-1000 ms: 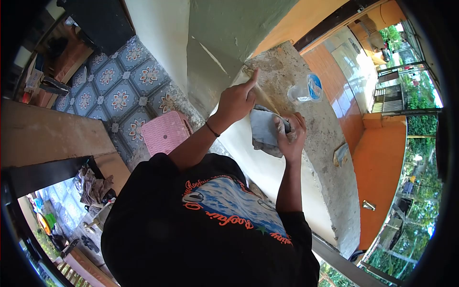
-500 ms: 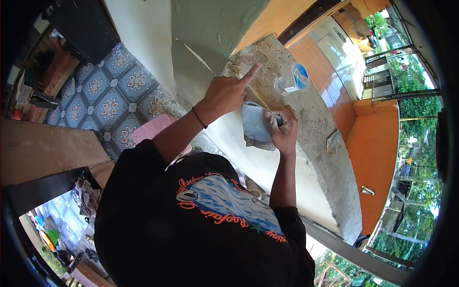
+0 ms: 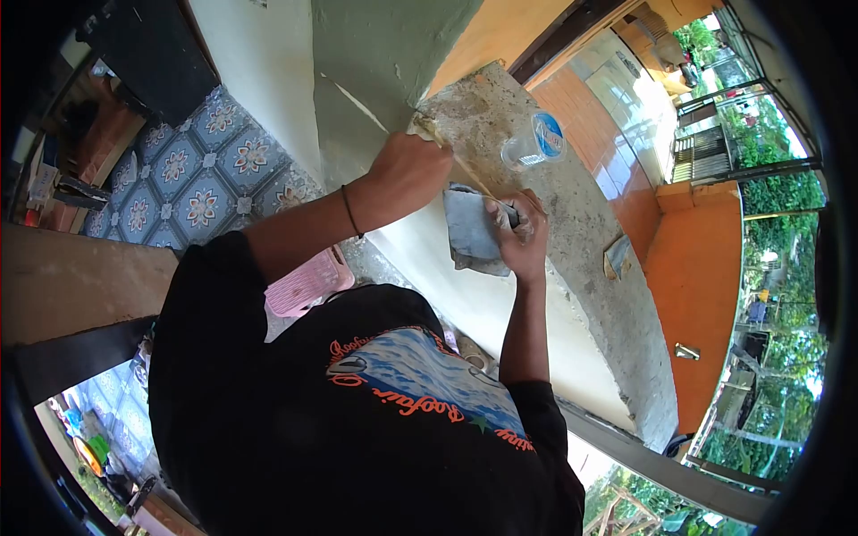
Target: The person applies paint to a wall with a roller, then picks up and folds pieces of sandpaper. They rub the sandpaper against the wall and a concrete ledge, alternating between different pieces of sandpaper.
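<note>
My left hand (image 3: 407, 179) is closed at the inner edge of the rough concrete ledge (image 3: 581, 210), its fingertips mostly hidden; what it holds, if anything, cannot be made out. A thin light strip (image 3: 472, 171) runs between the two hands. My right hand (image 3: 523, 234) is wrapped round the right side of a grey, flat-faced piece (image 3: 472, 225), with a dark lump showing between the fingers. Beyond my right hand, a clear plastic cup (image 3: 527, 150) with a blue label lies on its side on the ledge.
A small folded scrap (image 3: 617, 257) lies on the ledge to the right. A green-grey wall (image 3: 380, 54) rises behind it. Down on the left are a patterned tile floor (image 3: 210, 170) and a pink ridged plastic item (image 3: 308, 284). An orange wall (image 3: 702, 304) stands at the right.
My left hand has moved left and slightly down, and its outstretched index finger has folded in. My right hand still holds the grey piece, in nearly the same place.
</note>
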{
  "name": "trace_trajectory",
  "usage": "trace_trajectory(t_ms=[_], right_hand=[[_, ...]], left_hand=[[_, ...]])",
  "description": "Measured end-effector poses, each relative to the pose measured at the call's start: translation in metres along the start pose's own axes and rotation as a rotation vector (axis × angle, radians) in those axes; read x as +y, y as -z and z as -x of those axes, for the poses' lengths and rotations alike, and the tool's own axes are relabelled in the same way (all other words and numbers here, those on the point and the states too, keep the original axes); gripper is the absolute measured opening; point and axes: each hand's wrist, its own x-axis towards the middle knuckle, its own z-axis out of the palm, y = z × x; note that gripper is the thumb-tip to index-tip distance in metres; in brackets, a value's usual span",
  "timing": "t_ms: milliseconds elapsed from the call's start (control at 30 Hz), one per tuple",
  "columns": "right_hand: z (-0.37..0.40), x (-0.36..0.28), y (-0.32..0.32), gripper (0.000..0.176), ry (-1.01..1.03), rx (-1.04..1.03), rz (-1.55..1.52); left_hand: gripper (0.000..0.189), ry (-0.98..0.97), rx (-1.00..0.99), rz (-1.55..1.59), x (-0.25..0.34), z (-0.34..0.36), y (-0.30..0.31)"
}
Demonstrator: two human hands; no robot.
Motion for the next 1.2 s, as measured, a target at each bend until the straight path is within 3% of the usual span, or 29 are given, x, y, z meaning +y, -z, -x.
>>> trace_trajectory(t_ms=[67, 133, 167, 233, 333, 667, 867, 933, 967, 1033, 1133, 1200], right_hand=[[0.001, 0.002, -0.001, 0.014, -0.013, -0.004, -0.039], [0.001, 0.001, -0.002, 0.014, -0.021, 0.005, -0.051], [0.000, 0.000, -0.003, 0.013, -0.032, 0.017, -0.057], [0.000, 0.002, -0.002, 0.012, -0.021, 0.001, -0.047], [-0.001, 0.003, -0.003, 0.012, 0.006, -0.009, -0.041], [-0.001, 0.002, -0.007, 0.014, 0.047, 0.036, -0.043], [-0.001, -0.002, -0.007, 0.011, -0.006, 0.029, -0.023], [-0.001, -0.003, -0.007, 0.011, 0.001, 0.030, -0.030], [-0.001, -0.002, -0.007, 0.010, 0.007, 0.033, -0.036], [-0.001, -0.002, -0.007, 0.010, -0.003, 0.040, -0.037], [-0.001, -0.004, -0.007, 0.010, -0.003, 0.057, -0.047], [-0.001, -0.004, -0.007, 0.010, 0.013, 0.074, -0.055]], left_hand=[[0.052, 0.042, 0.071, 0.153, -0.008, 0.008, -0.001], [0.052, 0.343, 0.210, 0.380, -0.009, 0.018, -0.011], [0.052, 0.345, 0.215, 0.377, -0.008, 0.022, -0.016], [0.055, 0.664, 0.128, 0.596, -0.002, 0.030, -0.027], [0.060, 0.720, 0.155, 0.677, -0.002, 0.032, -0.039], [0.057, 0.611, 0.195, 0.586, -0.004, 0.024, -0.054], [0.055, 0.620, 0.213, 1.105, -0.007, 0.027, -0.077], [0.058, 0.692, 0.389, 1.452, -0.010, 0.027, -0.083], [0.058, 0.688, 0.390, 1.451, -0.009, 0.027, -0.086], [0.067, 0.567, 0.687, 1.295, -0.004, 0.025, -0.075], [0.076, 0.592, 0.581, 1.488, 0.004, 0.022, -0.066], [0.078, 0.572, 0.511, 1.452, 0.008, 0.020, -0.061]])
